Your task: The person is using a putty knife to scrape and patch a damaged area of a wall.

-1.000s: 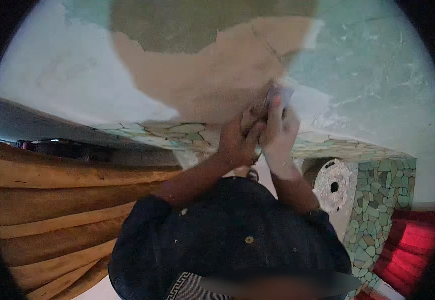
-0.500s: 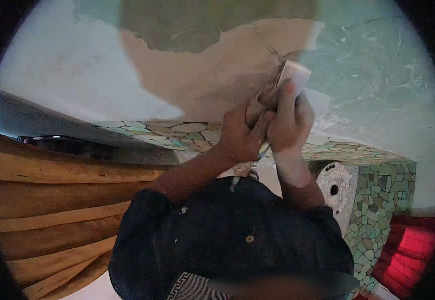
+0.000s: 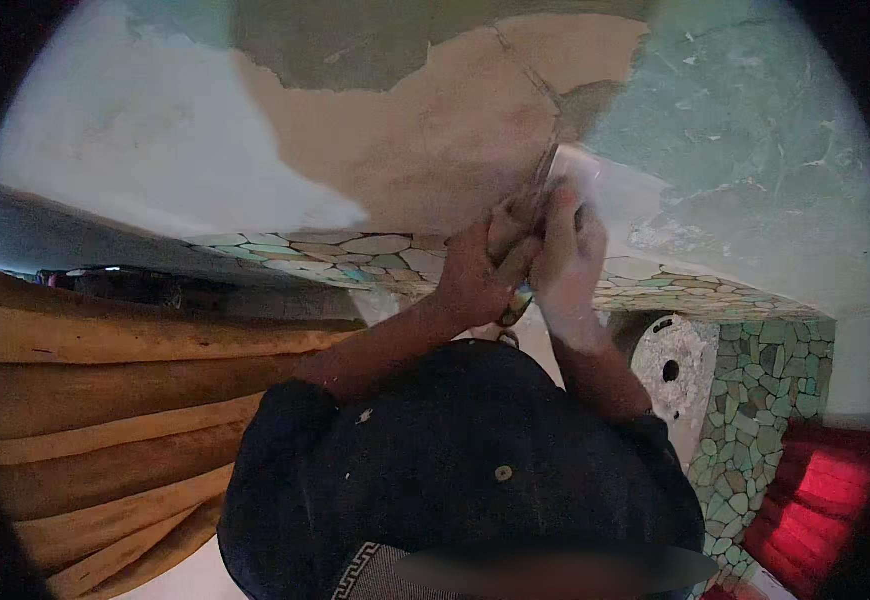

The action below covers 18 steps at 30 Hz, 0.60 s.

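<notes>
Head view, left hand (image 3: 475, 272) curled, hold unclear, right hand (image 3: 570, 262) gripping pale flat piece (image 3: 575, 165)

A worker stands in a dark navy, near-black shirt (image 3: 425, 430), its cloth plain across a broad, rounded front. From here I spot a single round, brass-toned button (image 3: 503, 473) on it, while a pale smudge (image 3: 364, 415) and a smaller light fleck (image 3: 348, 476) mark the fabric to the left. The left sleeve (image 3: 280, 430) and right sleeve (image 3: 667, 460) match the shirt and stop near the elbows, leaving forearms and fingers (image 3: 561, 225) bare. Close to the neck, a grey, finely textured band (image 3: 385, 573) carries an angular key-pattern border in black and white.
</notes>
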Each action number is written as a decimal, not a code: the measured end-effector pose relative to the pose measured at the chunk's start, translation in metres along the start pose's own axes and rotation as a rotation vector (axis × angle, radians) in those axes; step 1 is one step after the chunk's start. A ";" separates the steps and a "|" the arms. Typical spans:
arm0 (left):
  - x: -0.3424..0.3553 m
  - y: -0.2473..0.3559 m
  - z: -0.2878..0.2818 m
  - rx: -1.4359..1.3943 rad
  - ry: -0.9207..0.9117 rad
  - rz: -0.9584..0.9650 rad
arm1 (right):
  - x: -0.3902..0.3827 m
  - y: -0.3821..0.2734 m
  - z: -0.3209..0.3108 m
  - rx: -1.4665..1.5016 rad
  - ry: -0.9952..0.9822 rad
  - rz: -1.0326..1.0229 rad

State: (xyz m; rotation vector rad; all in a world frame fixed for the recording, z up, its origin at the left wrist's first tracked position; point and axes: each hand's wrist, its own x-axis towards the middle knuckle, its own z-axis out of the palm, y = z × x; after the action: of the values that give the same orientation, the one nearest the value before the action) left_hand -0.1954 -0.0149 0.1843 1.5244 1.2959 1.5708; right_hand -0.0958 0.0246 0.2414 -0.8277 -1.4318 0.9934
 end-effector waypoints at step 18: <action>-0.070 -0.124 0.025 0.037 -0.052 -0.154 | -0.079 0.146 -0.013 0.004 -0.044 0.169</action>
State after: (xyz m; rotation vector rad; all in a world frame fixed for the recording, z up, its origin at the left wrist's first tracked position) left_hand -0.1858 -0.0288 0.0404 1.4412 1.3853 1.4088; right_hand -0.0820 0.0110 0.0760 -0.9410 -1.4141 1.1472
